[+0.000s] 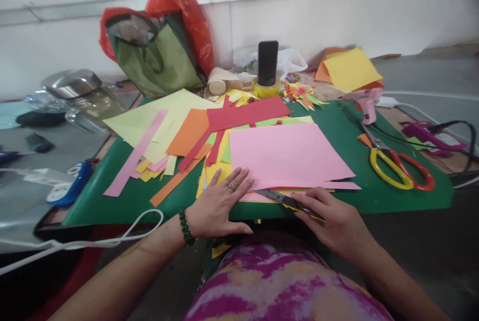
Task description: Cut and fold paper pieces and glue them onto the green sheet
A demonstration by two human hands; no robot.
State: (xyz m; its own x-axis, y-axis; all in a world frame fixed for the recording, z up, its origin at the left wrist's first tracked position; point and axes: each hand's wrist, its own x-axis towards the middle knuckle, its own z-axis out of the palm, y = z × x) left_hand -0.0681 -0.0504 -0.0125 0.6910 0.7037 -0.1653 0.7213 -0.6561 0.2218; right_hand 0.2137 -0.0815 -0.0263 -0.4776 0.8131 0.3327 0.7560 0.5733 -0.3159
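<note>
A pink sheet of paper [288,154] lies over a stack of coloured paper at the front of the green mat [396,198]. My left hand [224,201] is spread flat on its lower left corner, fingers apart. In my right hand [329,213] is a utility knife [294,203], its blade pointing left against the sheet's near edge. A narrow pink strip [346,185] runs along that edge, parted from the sheet at the right end. Left of the stack lie an orange piece of paper [190,134], red strips and a long pink strip [136,154].
Scissors [396,163] with yellow and red handles and a pink glue gun [366,104] lie at the right. A phone [268,64] stands at the back. A green bag [157,59] and a glass jug [88,99] stand back left. White cables [123,241] hang by my left arm.
</note>
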